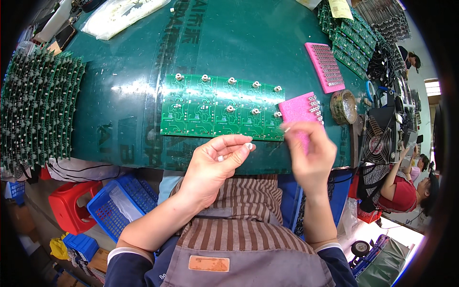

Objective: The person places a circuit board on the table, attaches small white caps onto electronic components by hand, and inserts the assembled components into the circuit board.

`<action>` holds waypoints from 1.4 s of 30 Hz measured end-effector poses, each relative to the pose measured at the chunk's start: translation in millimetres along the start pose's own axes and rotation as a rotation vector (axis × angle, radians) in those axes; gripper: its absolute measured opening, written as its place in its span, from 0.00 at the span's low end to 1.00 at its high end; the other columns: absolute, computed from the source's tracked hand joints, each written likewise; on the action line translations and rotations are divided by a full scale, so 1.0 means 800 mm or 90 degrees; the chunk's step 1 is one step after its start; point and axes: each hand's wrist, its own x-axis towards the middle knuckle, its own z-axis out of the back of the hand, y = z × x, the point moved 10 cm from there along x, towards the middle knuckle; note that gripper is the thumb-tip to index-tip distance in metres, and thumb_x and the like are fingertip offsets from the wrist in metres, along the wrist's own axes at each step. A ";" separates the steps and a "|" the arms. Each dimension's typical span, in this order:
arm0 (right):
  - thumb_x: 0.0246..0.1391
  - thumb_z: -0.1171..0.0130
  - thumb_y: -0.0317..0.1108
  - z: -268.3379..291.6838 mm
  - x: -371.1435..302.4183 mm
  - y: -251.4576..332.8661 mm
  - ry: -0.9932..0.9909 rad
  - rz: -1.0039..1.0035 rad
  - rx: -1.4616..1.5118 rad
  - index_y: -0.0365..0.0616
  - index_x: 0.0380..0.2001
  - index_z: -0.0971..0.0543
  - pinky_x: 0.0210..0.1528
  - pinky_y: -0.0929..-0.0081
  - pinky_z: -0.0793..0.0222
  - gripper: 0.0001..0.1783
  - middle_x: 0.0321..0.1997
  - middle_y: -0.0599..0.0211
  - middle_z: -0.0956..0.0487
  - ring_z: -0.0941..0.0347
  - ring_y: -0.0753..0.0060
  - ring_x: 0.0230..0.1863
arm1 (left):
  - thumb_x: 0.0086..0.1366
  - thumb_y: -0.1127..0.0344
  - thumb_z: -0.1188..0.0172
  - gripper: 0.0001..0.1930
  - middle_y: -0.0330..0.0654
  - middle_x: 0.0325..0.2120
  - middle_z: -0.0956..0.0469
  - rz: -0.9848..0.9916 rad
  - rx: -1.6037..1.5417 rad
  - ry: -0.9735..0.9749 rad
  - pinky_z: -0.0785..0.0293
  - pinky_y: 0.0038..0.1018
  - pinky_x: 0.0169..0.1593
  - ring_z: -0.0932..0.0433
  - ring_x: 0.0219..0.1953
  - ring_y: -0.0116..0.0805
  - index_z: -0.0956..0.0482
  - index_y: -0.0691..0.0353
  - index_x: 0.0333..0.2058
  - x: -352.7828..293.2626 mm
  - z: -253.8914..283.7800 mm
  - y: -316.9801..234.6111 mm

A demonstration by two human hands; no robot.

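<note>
A panel of green circuit boards [191,119] lies flat on the table in front of me, with several small round metal-and-white parts [231,81] standing on it. Just off its near edge, my left hand [213,165] pinches a small white cap [249,146] between thumb and forefinger; another small white piece [220,158] shows by its curled fingers. My right hand [311,155] is smeared by motion, over the near side of a pink foam block [294,107]. Metal parts [313,103] stand in rows along the block's right side. Whether the right fingers hold anything is unclear.
Stacks of circuit boards [40,110] stand at the left, more boards [354,43] at the far right. A second pink foam block [325,67], a tape roll [343,107] and a fan [377,142] sit rightward. A white bag [122,16] lies at the back.
</note>
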 end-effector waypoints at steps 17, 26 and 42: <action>0.44 0.39 0.19 -0.084 0.000 0.031 0.178 -0.024 0.182 0.37 0.29 0.20 0.36 0.76 0.27 0.06 0.31 0.60 0.20 0.22 0.69 0.35 | 0.60 0.69 0.40 0.16 0.40 0.35 0.21 -0.064 -0.059 0.019 0.39 0.12 0.26 0.34 0.24 0.14 0.29 0.66 0.47 -0.017 0.017 -0.025; 0.45 0.40 0.26 -0.152 0.062 0.031 0.206 0.000 -0.008 0.40 0.27 0.20 0.30 0.73 0.30 0.04 0.27 0.60 0.20 0.23 0.66 0.28 | 0.63 0.75 0.50 0.12 0.51 0.44 0.27 -0.002 -0.208 -0.039 0.28 0.21 0.41 0.26 0.35 0.27 0.32 0.68 0.46 -0.034 0.034 -0.026; 0.45 0.39 0.25 -0.167 0.064 0.031 0.220 0.022 -0.058 0.38 0.26 0.22 0.31 0.73 0.28 0.03 0.25 0.60 0.21 0.23 0.67 0.27 | 0.67 0.57 0.51 0.18 0.37 0.28 0.23 0.003 -0.076 -0.085 0.30 0.13 0.25 0.25 0.25 0.22 0.28 0.68 0.45 -0.039 0.059 -0.036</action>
